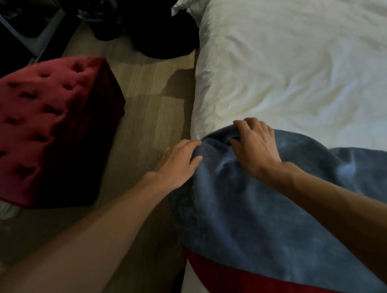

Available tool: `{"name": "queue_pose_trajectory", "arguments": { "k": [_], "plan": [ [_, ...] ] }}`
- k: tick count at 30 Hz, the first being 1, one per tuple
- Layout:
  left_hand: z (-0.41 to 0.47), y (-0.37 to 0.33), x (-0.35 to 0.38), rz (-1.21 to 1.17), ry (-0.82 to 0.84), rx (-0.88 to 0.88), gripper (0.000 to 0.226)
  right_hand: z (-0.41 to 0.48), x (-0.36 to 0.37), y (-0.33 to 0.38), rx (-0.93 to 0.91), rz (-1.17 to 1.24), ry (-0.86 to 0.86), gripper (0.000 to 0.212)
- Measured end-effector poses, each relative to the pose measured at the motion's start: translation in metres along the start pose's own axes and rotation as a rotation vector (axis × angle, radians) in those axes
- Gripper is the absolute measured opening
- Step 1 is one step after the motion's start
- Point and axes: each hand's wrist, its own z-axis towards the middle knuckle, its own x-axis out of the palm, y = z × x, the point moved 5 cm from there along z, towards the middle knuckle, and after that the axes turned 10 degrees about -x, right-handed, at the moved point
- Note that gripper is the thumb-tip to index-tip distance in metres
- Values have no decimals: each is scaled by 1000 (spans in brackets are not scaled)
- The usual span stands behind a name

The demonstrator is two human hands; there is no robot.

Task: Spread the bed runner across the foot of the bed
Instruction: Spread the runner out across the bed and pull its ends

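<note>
A blue fleecy bed runner [248,211] with a red band [230,277] along its near edge lies over the left side of the bed, on a white duvet [296,67]. My left hand [180,163] grips the runner's far corner where it hangs over the bed's side edge, thumb on top of the cloth. My right hand [254,142] rests on the runner just right of that corner, fingers curled and bunching a fold of the fabric. The runner stretches off to the right, wrinkled near the right frame edge.
A red tufted velvet ottoman [44,128] stands on the wooden floor [153,99] left of the bed, with a narrow strip of floor between them. Dark objects and a black furniture piece [162,30] sit at the far end of the floor.
</note>
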Motion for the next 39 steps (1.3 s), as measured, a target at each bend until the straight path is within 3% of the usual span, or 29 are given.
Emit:
{"name": "queue_pose_trajectory", "arguments": {
  "k": [9, 13, 19, 22, 28, 30, 34, 39],
  "plan": [
    [-85, 12, 37, -2, 56, -7, 35, -101, 34, 52, -321, -50, 126, 30],
    [-127, 27, 56, 29, 41, 0, 18, -141, 45, 82, -413, -26, 178, 31],
    [-171, 44, 81, 63, 106, 86, 16, -193, 61, 122, -505, -103, 271, 33],
    [-189, 42, 92, 65, 127, 151, 20, -217, 69, 132, -450, -160, 366, 54],
    [-220, 30, 100, 66, 119, 204, 41, -242, 77, 137, -366, -349, 440, 73],
    [-226, 32, 104, 55, 124, 170, 46, -248, 78, 140, -357, -394, 412, 63],
    [-240, 32, 114, 29, 90, 101, 54, -252, 72, 144, -322, -315, 280, 22],
    [-245, 27, 111, 22, -98, 67, 50, -249, 52, 126, -44, 55, 184, 33]
  ]
}}
